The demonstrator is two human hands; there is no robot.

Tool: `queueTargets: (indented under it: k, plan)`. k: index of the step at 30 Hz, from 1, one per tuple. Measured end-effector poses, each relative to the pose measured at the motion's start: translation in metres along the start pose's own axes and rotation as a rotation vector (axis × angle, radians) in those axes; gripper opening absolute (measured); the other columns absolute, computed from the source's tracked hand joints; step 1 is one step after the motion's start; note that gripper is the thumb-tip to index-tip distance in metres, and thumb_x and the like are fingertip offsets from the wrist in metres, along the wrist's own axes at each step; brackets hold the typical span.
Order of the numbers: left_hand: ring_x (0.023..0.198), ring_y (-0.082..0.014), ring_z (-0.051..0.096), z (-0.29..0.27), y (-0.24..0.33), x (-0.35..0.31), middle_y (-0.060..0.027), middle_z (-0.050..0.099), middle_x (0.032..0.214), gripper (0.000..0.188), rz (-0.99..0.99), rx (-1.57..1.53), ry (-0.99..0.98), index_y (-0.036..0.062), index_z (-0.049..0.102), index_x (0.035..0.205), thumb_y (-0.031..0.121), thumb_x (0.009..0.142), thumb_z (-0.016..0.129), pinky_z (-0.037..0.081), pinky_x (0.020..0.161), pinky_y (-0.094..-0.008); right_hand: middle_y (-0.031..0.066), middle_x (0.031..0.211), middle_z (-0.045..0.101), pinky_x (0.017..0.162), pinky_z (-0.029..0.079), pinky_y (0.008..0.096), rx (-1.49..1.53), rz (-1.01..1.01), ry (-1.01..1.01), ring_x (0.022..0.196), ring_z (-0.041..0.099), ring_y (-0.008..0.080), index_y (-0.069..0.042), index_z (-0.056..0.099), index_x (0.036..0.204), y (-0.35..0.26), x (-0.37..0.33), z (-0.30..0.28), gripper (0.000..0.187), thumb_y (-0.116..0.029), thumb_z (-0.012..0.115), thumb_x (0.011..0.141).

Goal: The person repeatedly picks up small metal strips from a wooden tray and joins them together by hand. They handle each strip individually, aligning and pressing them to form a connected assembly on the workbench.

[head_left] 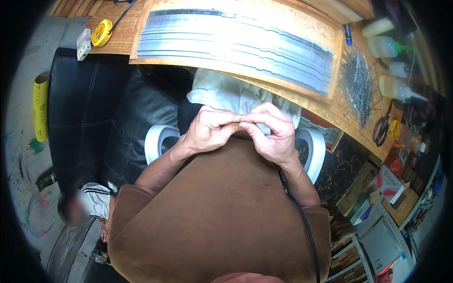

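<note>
Before my chest, my left hand (212, 127) and my right hand (272, 131) meet fingertip to fingertip, both closed in a pinch. Something small and thin seems to sit between the fingertips, too little of it showing to name. Just beyond the hands, a white cloth (222, 89) drapes over my lap. Past it on the table lies a shallow wooden tray (188, 62) holding layered rows of thin grey strips, partly washed out by glare.
To the tray's right lie a heap of thin metal wires (358, 89), black-handled scissors (381, 129) and squeeze bottles (384, 47). A yellow tape measure (101, 33) rests at the table's left. A black leather sofa (80, 104) stands left; a person (96, 200) is at lower left.
</note>
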State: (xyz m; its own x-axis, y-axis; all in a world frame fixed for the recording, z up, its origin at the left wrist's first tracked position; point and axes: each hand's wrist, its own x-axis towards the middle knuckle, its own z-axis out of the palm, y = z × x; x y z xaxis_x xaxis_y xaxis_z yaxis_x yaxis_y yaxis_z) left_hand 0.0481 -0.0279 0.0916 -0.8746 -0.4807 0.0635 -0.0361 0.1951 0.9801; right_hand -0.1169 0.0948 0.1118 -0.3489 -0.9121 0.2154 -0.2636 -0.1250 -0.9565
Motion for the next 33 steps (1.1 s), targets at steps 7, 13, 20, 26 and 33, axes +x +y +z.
queueTargets:
  k: [7,13,20,26,33]
  plan:
    - [0.074,-0.0259,0.079,0.001,0.003,0.0,-0.0191,0.079,0.086,0.018,-0.035,-0.011,-0.001,-0.003,0.08,0.108,0.004,0.091,0.081,0.059,0.067,-0.0308,0.011,0.084,0.071,0.069,0.054,0.0312,-0.015,-0.028,0.027,0.076,0.068,0.0224,0.001,0.077,0.093,0.0,0.0,0.0,0.015,0.007,0.082,0.08]
    - [0.074,-0.025,0.079,0.001,0.001,-0.001,-0.0187,0.079,0.086,0.018,-0.025,0.003,0.01,-0.0026,0.08,0.107,0.004,0.09,0.081,0.059,0.066,-0.0301,0.0108,0.084,0.071,0.069,0.055,0.0314,-0.011,-0.035,0.04,0.076,0.068,0.0222,0.0,0.076,0.092,0.001,-0.001,0.001,0.015,0.007,0.082,0.08]
    - [0.077,-0.0229,0.08,0.008,0.005,0.002,-0.0171,0.081,0.091,0.017,-0.041,-0.062,0.061,-0.0025,0.081,0.108,0.0,0.091,0.079,0.061,0.071,-0.0301,0.0107,0.085,0.071,0.069,0.055,0.0309,-0.025,-0.005,0.071,0.076,0.068,0.0217,0.0,0.076,0.091,-0.004,-0.001,-0.004,0.014,0.008,0.081,0.081]
    - [0.091,-0.0213,0.081,0.01,0.007,0.014,-0.0164,0.082,0.102,0.019,0.024,-0.143,0.124,-0.0046,0.079,0.111,-0.008,0.093,0.074,0.063,0.084,-0.0286,0.0094,0.087,0.073,0.071,0.055,0.0314,-0.467,-0.034,0.279,0.08,0.069,0.0175,-0.001,0.078,0.092,-0.063,0.014,-0.101,0.01,0.005,0.08,0.085]
    - [0.09,-0.0185,0.08,0.014,0.027,0.044,-0.0163,0.082,0.103,0.02,0.109,-0.06,0.007,-0.0035,0.078,0.114,-0.006,0.096,0.073,0.061,0.083,-0.0267,0.0077,0.09,0.075,0.076,0.055,0.0294,-0.889,0.106,0.438,0.082,0.07,0.0171,-0.001,0.079,0.092,-0.086,0.028,-0.154,0.008,0.005,0.077,0.088]
